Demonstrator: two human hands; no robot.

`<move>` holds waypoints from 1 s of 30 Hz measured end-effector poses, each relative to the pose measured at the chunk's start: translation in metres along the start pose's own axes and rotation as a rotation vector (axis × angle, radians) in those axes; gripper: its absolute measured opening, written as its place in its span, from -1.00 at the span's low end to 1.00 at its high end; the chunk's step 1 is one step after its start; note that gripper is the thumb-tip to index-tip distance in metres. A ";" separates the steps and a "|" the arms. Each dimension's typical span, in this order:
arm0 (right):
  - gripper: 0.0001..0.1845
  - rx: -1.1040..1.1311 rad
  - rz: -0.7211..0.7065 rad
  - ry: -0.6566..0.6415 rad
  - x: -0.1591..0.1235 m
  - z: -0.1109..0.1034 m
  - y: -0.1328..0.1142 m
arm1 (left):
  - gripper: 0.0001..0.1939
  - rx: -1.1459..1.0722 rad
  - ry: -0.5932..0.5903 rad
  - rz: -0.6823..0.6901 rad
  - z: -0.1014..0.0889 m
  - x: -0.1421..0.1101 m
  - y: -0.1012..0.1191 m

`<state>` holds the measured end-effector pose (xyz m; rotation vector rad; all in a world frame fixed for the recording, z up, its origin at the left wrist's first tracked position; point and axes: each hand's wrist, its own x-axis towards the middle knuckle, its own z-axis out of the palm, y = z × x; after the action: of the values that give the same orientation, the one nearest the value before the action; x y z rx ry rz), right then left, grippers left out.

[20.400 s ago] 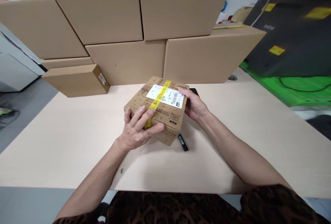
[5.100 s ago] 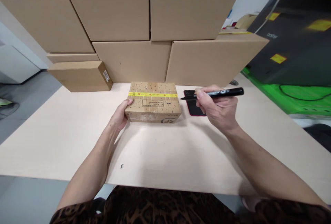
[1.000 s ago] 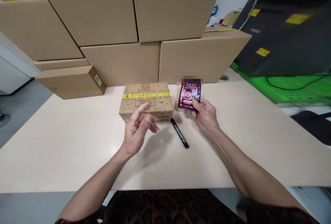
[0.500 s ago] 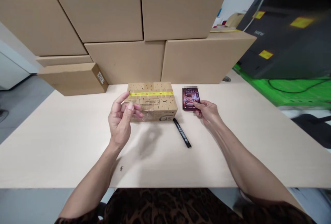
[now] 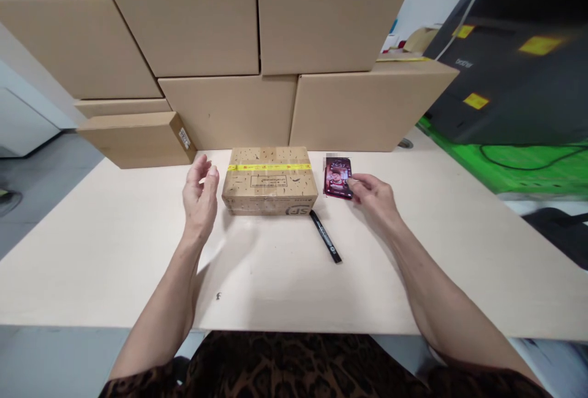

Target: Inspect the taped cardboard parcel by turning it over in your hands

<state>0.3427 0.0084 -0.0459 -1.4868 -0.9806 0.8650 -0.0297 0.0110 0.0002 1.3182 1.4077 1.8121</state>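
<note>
A small brown cardboard box (image 5: 272, 177) with yellow tape across its top and "SF" on its front sits in the middle of the table. Just left of the box, apart from it, is my left hand (image 5: 200, 199), raised and holding nothing, its fingers loosely bent. My right hand (image 5: 375, 198) pinches the lower right edge of a smartphone (image 5: 337, 177), whose screen is lit and faces up. The phone is at or close to the tabletop, right of the box. A black marker (image 5: 326, 236) lies slantwise, its upper end by the box's front right corner.
Large cardboard boxes (image 5: 225, 113) are stacked along the back of the wooden table (image 5: 275, 288). A flatter carton (image 5: 138, 141) with a white label stands at the back left. On the right is a dark machine (image 5: 500, 92) with yellow stickers, over a green surface.
My left hand has moved left, away from the front of the box. My right thumb has slid from over the phone's screen to its edge. Box and marker stay put.
</note>
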 end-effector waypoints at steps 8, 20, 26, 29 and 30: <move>-0.25 0.009 -0.273 -0.488 -0.044 0.045 -0.014 | -0.35 -0.141 -0.401 -0.334 0.012 0.002 -0.014; -0.16 0.447 -0.125 -0.542 -0.035 0.074 -0.048 | -0.06 -0.312 -0.350 -0.207 0.012 -0.010 -0.008; -0.38 0.595 0.026 -0.512 -0.031 0.079 -0.055 | -0.09 -0.250 -0.507 -0.104 0.007 -0.016 -0.020; -0.49 0.593 0.075 -0.495 -0.027 0.071 -0.058 | -0.07 -0.262 -0.592 -0.040 0.005 -0.017 -0.022; -0.52 0.579 0.121 -0.493 -0.025 0.068 -0.060 | -0.02 -0.248 -0.600 -0.015 0.005 -0.018 -0.021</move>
<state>0.2634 0.0149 0.0046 -0.8549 -0.8837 1.5026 -0.0219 0.0061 -0.0262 1.5336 0.8393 1.3557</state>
